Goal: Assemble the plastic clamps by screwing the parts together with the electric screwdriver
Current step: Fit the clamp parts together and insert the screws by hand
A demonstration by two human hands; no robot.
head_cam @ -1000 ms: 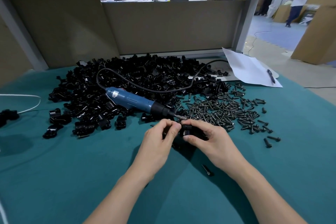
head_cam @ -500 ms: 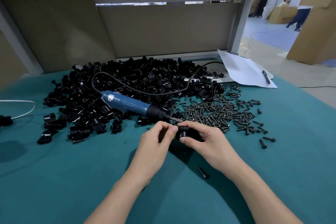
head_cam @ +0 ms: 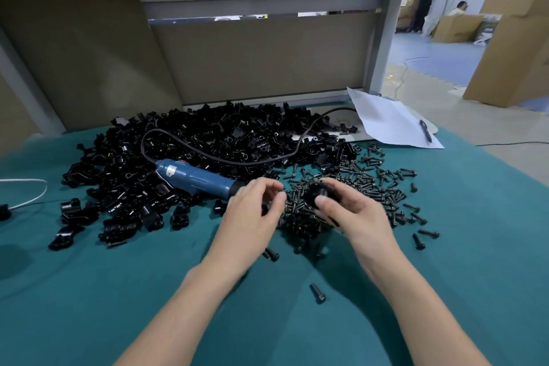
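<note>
My right hand grips a black plastic clamp just above the heap of black screws. A small gap separates it from my left hand, whose fingers are curled beside the clamp. Blur hides whether that hand pinches anything. The blue electric screwdriver lies on the pile of black clamp parts, its tip hidden behind my left hand. Its black cable loops over the pile.
A green cloth covers the table. Loose screws lie near my forearms. A white sheet with a pen sits at the back right, and a white cord at the left edge. Brown panels wall the back.
My two hands, which pinched the clamp together, have parted. The right hand carried the clamp up and right over the screws. The left hand has come off it.
</note>
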